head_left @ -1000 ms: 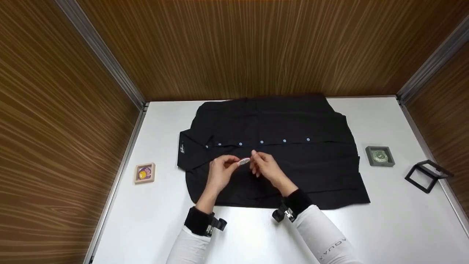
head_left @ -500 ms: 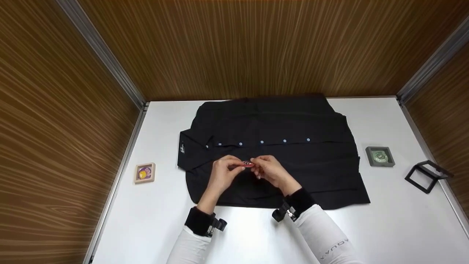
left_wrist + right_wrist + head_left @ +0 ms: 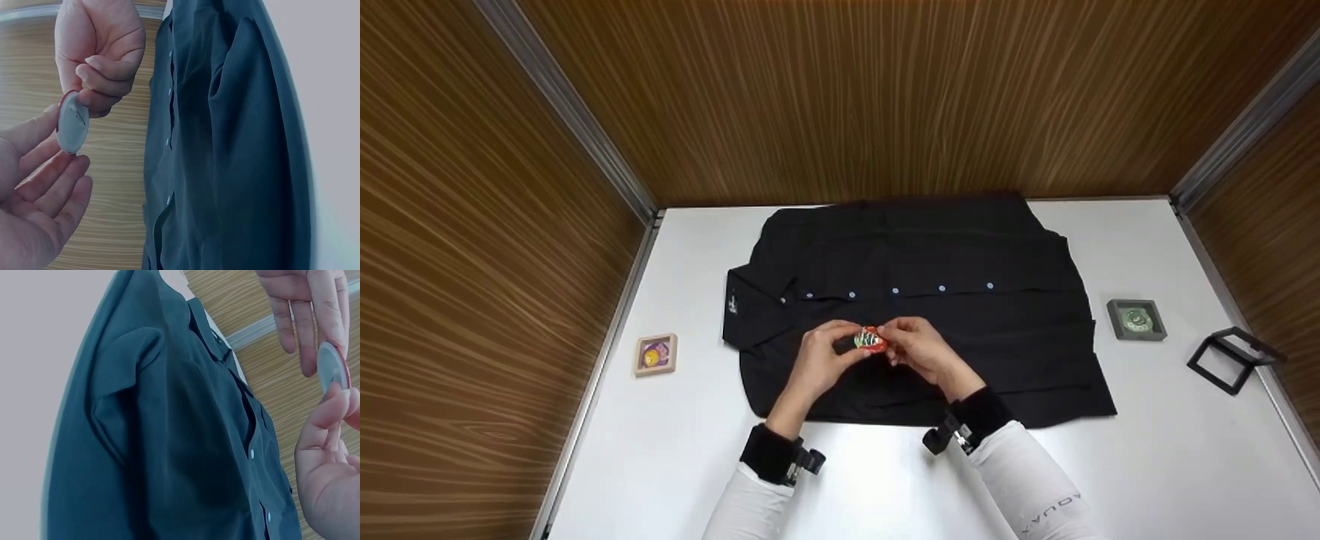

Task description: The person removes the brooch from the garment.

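Observation:
Both hands hold one round pin badge [image 3: 870,340] above the black shirt [image 3: 967,251]. Its face is red with green and white print. The white back [image 3: 72,126] carries a thin metal pin, visible in the left wrist view. My left hand [image 3: 820,361] pinches one side of the badge between thumb and fingertips. From the other side, my right hand [image 3: 924,352] grips the edge between thumb and index finger, its other fingers curled under. The shirt lies flat beneath, collar to the left, with a row of pale buttons [image 3: 895,290] across its middle.
On the white table [image 3: 855,487], a light wooden frame [image 3: 656,355] with a purple and yellow piece lies at left. At right are a grey frame [image 3: 1138,320] with a green piece and an opened black frame [image 3: 1222,364]. Wood-grain panels [image 3: 870,97] wall the table.
The badge has turned from its white back, past edge-on, to show its printed face to the head view. The right hand has closed onto its edge; both hands have shifted slightly.

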The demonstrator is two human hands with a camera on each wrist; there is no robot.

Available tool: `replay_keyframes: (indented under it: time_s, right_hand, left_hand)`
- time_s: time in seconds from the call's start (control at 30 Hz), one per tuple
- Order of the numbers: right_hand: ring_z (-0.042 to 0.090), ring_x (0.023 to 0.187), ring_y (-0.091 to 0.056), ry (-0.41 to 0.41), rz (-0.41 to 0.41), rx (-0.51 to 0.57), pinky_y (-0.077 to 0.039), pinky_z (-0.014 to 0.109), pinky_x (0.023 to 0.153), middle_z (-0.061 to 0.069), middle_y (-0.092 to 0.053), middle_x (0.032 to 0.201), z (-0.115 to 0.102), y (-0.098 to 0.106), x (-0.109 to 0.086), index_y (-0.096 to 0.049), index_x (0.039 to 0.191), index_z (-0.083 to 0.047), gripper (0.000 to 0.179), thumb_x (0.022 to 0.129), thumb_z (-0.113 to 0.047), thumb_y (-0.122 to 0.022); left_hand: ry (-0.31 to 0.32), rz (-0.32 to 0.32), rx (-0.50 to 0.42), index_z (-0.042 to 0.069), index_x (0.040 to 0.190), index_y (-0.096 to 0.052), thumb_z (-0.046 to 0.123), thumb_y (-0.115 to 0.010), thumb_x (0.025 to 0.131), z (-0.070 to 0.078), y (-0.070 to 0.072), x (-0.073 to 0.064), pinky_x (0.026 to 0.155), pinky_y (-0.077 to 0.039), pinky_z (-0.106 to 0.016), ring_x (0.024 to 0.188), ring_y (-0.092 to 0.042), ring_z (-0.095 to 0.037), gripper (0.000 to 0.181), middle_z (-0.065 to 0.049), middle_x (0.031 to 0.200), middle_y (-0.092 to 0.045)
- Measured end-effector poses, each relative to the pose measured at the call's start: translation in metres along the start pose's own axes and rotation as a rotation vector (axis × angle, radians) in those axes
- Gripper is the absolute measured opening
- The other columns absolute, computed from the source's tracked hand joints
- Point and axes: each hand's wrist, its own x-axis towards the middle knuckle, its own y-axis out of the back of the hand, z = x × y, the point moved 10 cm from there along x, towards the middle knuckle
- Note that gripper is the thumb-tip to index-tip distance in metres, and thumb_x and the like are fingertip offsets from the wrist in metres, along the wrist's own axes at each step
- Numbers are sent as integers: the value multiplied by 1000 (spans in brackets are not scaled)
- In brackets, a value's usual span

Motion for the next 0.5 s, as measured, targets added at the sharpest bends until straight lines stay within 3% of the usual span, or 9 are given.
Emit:
replay_keyframes:
  time_s: [0.23, 0.5]
  right_hand:
    - [12, 57, -54, 28, -43, -112, -50, 24, 53, 5, -57, 70, -2, 4, -5, -61, 91, 1, 10, 97, -8, -61]
    - [14, 61, -57, 35, -75, -297, -53, 27, 56, 7, -61, 75, -5, 15, -15, -63, 97, 7, 17, 96, -9, -62]
  left_hand:
    - [12, -57, -79, 0, 109, -72, 14, -82, 80, -2, -10, -1, 82, -56, -31, 99, -66, -19, 33, -10, 108, -69]
    - [-13, -105, 7, 4, 111, -72, 15, -81, 80, 3, -24, -3, 88, -52, -27, 105, -64, -17, 34, -7, 112, -69]
